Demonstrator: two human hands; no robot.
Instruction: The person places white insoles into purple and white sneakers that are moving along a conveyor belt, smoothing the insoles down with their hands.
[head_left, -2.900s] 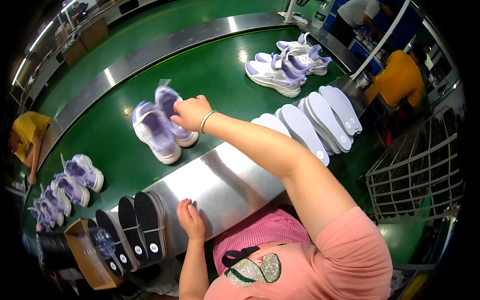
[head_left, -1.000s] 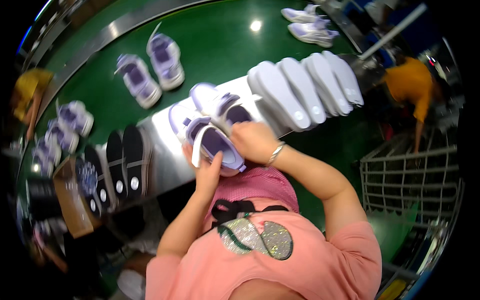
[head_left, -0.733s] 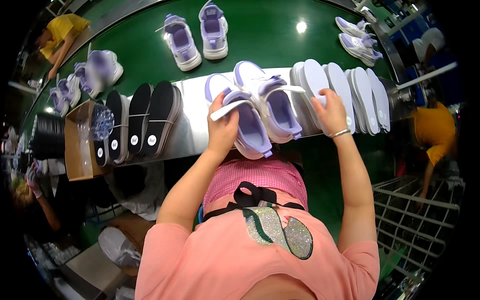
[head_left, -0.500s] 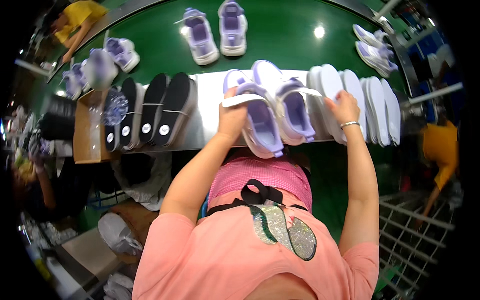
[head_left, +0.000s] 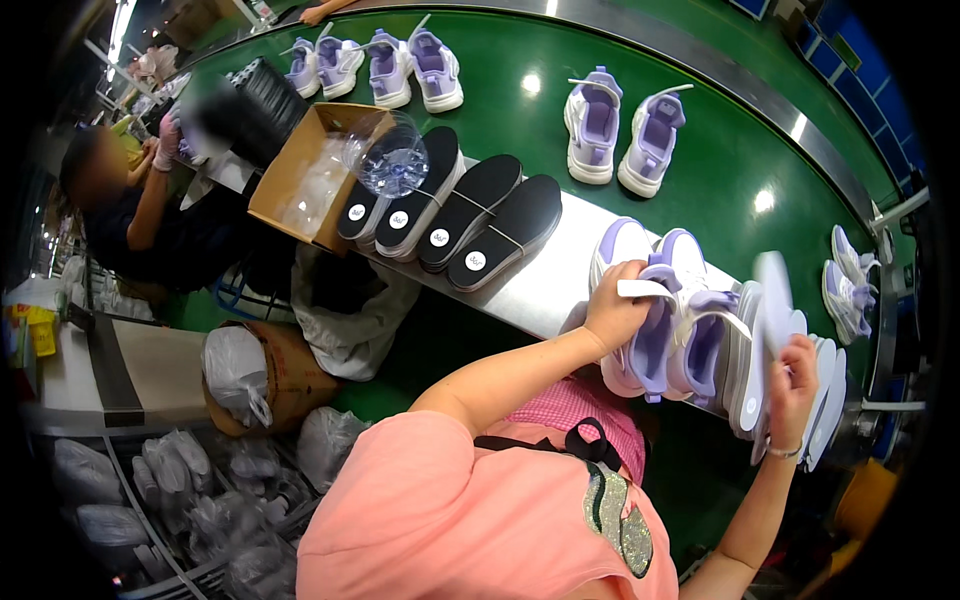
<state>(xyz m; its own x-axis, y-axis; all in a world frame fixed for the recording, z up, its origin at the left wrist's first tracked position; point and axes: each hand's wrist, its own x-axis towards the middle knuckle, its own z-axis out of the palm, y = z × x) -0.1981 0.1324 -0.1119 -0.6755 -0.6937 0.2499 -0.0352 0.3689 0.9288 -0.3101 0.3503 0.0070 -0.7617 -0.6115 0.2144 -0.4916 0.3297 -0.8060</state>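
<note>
Head view: R hand [head_left: 793, 380], grip closed on thin whitish foot-shaped insole [head_left: 774, 297], raised over pale-grey insole stacks [head_left: 742, 375]; prob. light, flexible; pinch by edges. L hand [head_left: 614, 310] clasps white-and-lilac sneaker [head_left: 651, 350] near collar, at silver metal table [head_left: 545, 285]; upper prob. soft.

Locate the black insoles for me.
In the head view, the black insoles lie mostly left of centre on the metal ledge, between the cardboard box and the white-and-lilac shoes at the left hand.
</note>
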